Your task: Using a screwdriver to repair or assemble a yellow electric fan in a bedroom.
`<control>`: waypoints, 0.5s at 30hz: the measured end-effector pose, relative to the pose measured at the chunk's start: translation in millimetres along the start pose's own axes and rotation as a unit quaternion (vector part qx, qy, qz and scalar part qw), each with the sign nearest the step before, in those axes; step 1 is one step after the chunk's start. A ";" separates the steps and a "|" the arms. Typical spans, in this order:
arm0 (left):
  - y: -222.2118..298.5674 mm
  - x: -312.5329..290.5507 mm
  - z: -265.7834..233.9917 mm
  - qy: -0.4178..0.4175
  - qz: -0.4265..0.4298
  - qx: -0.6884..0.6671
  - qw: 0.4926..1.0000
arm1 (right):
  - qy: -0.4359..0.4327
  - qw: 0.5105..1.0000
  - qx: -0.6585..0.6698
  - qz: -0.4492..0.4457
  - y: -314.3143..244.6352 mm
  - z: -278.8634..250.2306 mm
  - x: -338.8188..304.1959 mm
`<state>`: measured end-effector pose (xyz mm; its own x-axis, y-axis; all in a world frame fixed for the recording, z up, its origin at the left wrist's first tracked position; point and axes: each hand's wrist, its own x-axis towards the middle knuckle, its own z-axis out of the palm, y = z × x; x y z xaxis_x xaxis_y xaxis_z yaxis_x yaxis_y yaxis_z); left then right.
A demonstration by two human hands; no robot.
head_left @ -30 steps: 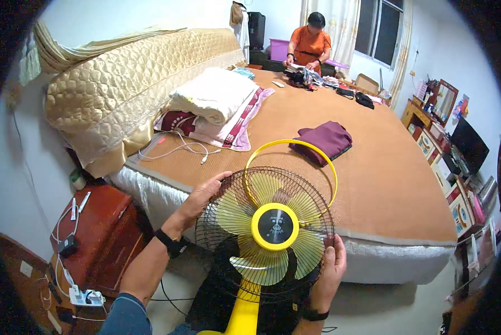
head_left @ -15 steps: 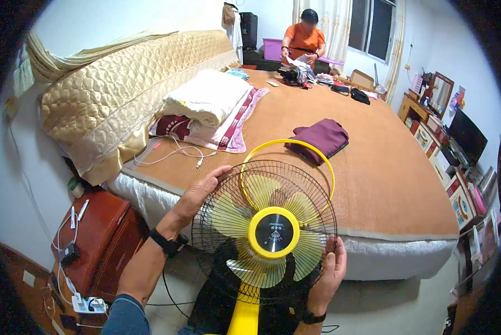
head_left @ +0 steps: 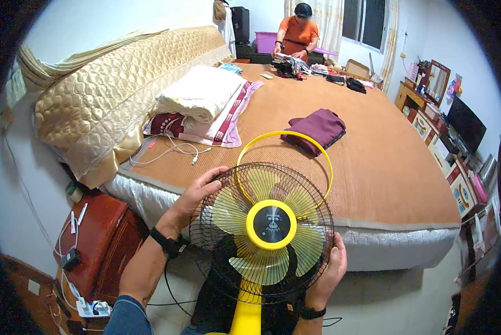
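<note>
In front of me stands an electric fan with a yellow stand [head_left: 246, 315] and pale yellow-green blades [head_left: 259, 267]. Its round black wire fan grille [head_left: 271, 224] has a yellow-rimmed dark hub and covers the blades. My left hand [head_left: 197, 195] grips the grille's upper left rim. The lower right rim is held by my right hand [head_left: 329, 269], thumb up and fingers partly hidden. Just beyond, a thin yellow ring [head_left: 329, 166] reaches over the bed, partly behind the grille.
Folded maroon cloth [head_left: 317, 131] and a white quilt [head_left: 203, 92] lie on the bed mat [head_left: 384, 167]. At the far end a person in orange [head_left: 298, 39] handles a clothes pile [head_left: 288, 66]. A reddish-brown case [head_left: 102, 240], a power strip [head_left: 93, 308] and cords are at left.
My view shifts slightly, and the grille's hub sits a little higher between my hands. Both hands keep their hold. The far person's hands have lowered a white cloth to the pile.
</note>
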<state>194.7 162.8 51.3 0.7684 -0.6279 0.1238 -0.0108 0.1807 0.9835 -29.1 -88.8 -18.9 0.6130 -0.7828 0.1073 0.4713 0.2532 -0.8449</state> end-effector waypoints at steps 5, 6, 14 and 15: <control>0.3 -10.5 -9.3 0.012 -0.009 -0.006 1.000 | -0.027 0.996 0.082 -0.005 -6.4 7.5 -1.6; -0.7 -14.1 -11.1 0.021 -0.008 -0.037 0.999 | -0.028 0.996 0.084 -0.003 -8.5 9.7 -2.1; 1.4 -75.2 -19.8 0.195 0.076 -0.017 0.978 | -0.195 0.973 -0.112 -0.044 -23.3 13.5 -7.6; 9.4 -86.1 -17.9 0.198 0.076 -0.016 0.977 | -0.197 0.973 -0.110 -0.042 -22.6 13.0 -7.5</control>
<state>139.8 232.1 47.5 0.9468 -0.2514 0.2007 -0.1286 0.2760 0.9525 -36.1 -81.3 6.3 0.7941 -0.5058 0.3371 0.4097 0.0357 -0.9115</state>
